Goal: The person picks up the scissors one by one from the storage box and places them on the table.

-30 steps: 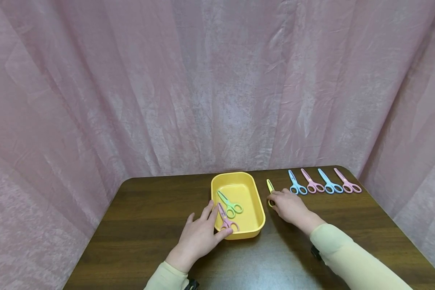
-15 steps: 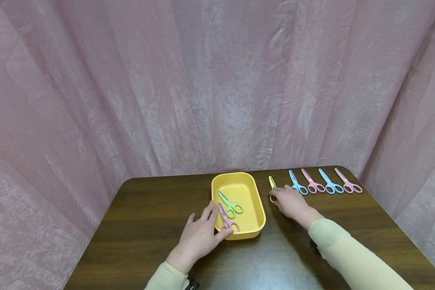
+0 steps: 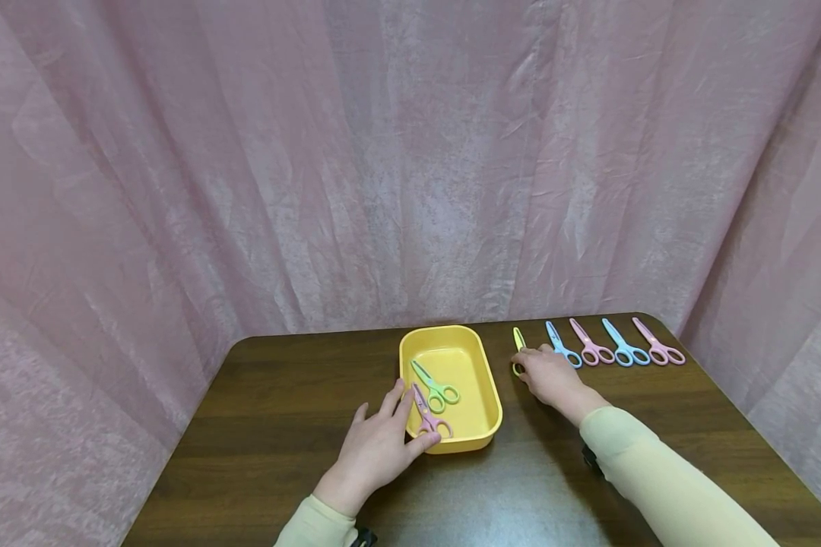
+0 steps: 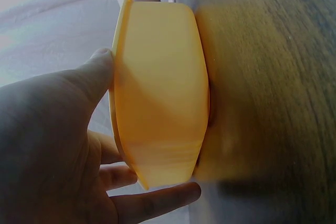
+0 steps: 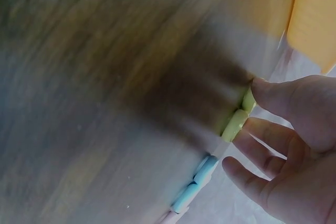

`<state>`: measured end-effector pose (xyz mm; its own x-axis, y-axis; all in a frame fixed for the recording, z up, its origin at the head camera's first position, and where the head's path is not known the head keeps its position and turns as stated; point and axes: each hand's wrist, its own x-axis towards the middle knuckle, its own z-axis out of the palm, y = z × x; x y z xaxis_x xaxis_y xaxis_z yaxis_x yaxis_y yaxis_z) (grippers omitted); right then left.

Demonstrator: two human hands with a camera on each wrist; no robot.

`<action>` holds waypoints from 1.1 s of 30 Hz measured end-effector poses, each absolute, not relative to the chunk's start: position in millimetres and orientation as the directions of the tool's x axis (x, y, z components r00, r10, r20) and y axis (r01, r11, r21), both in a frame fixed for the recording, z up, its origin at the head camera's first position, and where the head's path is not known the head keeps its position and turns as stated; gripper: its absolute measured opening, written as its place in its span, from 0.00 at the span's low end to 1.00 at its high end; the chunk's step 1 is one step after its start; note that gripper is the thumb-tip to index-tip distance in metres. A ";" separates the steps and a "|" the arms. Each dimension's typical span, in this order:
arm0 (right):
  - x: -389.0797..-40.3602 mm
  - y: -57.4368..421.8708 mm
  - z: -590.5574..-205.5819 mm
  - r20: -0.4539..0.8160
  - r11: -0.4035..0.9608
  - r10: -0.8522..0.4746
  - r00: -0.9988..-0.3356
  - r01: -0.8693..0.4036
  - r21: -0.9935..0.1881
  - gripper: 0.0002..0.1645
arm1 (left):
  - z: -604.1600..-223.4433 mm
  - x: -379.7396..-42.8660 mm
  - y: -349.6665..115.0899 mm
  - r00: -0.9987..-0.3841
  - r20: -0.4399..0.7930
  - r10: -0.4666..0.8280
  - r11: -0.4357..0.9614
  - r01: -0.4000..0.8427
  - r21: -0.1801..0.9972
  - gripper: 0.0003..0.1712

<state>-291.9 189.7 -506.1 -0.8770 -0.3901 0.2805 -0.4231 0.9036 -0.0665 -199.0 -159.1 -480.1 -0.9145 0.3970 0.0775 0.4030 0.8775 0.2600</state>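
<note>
The head view looks forward and down from above, far enough back to take in the pink curtain (image 3: 410,167) at twelve o'clock and the wooden tabletop (image 3: 267,410) at six. The left wrist view, close and turned sideways, faces the outer wall of the yellow tray (image 4: 157,93), tabletop towards three o'clock. The right wrist view, close and slanted, meets the yellow scissors (image 5: 234,126) between three and four o'clock. All three share the tray, at two o'clock in the last.

The right grip (image 3: 554,380) is partly hiding the yellow scissors (image 3: 518,338) in the head view. The right wrist view is cropping the yellow tray (image 5: 317,17) — and blurring the bench (image 5: 68,72).
</note>
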 end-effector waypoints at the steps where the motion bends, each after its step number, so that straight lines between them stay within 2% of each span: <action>1: -292.5 190.4 -506.2 0.283 0.905 -0.389 -0.877 -0.422 -0.063 0.16 | -480.3 -199.1 -159.1 -0.914 0.079 0.397 0.877 0.404 0.260 0.55; 25: -295.6 191.4 -497.4 0.218 0.925 -0.338 -0.916 -0.366 -0.104 0.17 | -481.3 -200.3 -159.7 -0.912 0.083 0.401 0.879 0.409 0.244 0.56; 33: -299.4 194.0 -501.2 0.230 0.921 -0.344 -0.910 -0.375 -0.107 0.16 | -481.8 -200.6 -159.5 -0.915 0.077 0.397 0.880 0.403 0.252 0.55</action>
